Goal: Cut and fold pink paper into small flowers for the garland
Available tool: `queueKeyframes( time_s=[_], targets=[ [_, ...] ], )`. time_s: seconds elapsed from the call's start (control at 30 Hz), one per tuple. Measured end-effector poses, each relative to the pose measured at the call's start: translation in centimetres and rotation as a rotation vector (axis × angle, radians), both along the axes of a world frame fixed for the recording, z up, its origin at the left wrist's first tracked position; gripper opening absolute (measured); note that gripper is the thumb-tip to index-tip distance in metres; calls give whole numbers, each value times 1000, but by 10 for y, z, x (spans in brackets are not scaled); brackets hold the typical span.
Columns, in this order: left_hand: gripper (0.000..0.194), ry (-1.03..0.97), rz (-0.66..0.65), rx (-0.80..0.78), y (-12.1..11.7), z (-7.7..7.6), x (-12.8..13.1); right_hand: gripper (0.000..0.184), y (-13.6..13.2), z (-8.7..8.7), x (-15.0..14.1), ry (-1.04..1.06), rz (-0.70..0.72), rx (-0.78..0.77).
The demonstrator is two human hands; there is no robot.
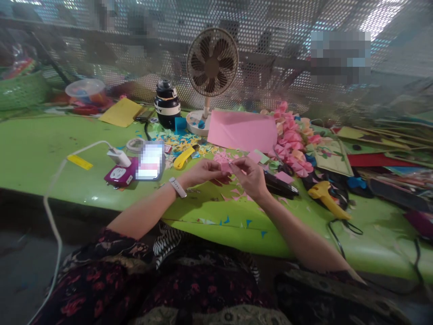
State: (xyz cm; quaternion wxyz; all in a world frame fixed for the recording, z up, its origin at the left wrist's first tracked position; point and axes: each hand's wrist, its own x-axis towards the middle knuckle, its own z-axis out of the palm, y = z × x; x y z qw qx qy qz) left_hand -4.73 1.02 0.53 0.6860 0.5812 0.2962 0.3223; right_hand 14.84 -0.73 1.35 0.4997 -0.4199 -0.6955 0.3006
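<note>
Between my two hands is a small piece of pink paper [225,167]. My left hand [206,172], with a white watch on the wrist, pinches its left side. The fingers of my right hand [249,174] close on its right side. Just behind the hands lies a heap of pink paper scraps [221,156]. A large pink sheet [242,131] rests farther back. Beside my right hand is a black stapler-like tool [280,185], with small pink paper squares [284,177] near it. A yellow-handled cutter [184,158] lies to the left of my left hand.
A small fan [212,63] and a black bottle [167,106] stand at the back. A phone [149,161] leans by a purple power adapter [118,175] with a white cable. Pink paper flowers [291,140] and a yellow glue gun [328,198] are on the right.
</note>
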Motion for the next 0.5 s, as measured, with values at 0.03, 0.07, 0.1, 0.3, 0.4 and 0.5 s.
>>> queueKeyframes(
  time_s=[0.03,0.07,0.1,0.3,0.4,0.5],
  targets=[
    [35,-2,-3,0,0,-1,0,27,0,0,0,0,-3,-8],
    [35,-3,-5,-1,0,-1,0,27,1,0,1,1,-6,-13],
    [34,-4,-8,-3,0,-1,1,27,1,0,1,1,-8,-15],
    [33,-50,0,-12,2,0,1,35,-2,8,4,-88,8,-65],
    [34,-88,4,-34,4,0,2,43,-3,11,4,-191,26,-84],
    [33,-118,-7,-51,5,-1,1,49,-3,13,3,-255,39,-49]
  ],
)
